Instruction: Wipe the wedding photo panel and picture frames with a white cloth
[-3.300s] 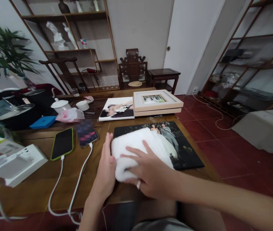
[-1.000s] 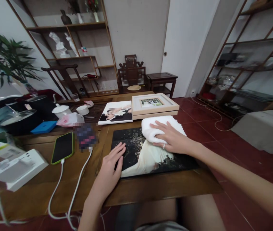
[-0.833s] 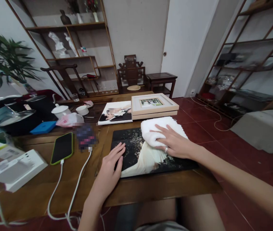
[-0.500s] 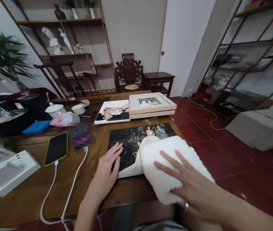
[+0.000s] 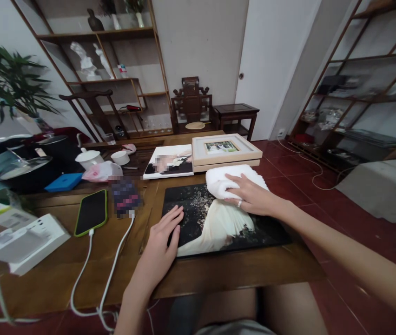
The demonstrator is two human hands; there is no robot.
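A large dark wedding photo print [image 5: 219, 218] lies flat on the wooden table [image 5: 58, 274] in front of me. My right hand [image 5: 250, 195] presses a folded white towel [image 5: 224, 179] onto the print's far edge, fingers spread flat over the cloth. My left hand [image 5: 161, 244] lies open and flat on the print's near left corner, holding it down.
Behind the print sit a stack of pale picture frames [image 5: 224, 151] and a second photo print [image 5: 170, 162]. To the left lie two phones [image 5: 91, 210] on white charging cables [image 5: 103, 274], a white box [image 5: 30, 242], a blue box [image 5: 62, 181], cups and a pot. Red tiled floor is on the right.
My right hand swept the towel from the print's far edge toward me to the near right corner, then back to the far edge. My left hand stayed on the near left corner.
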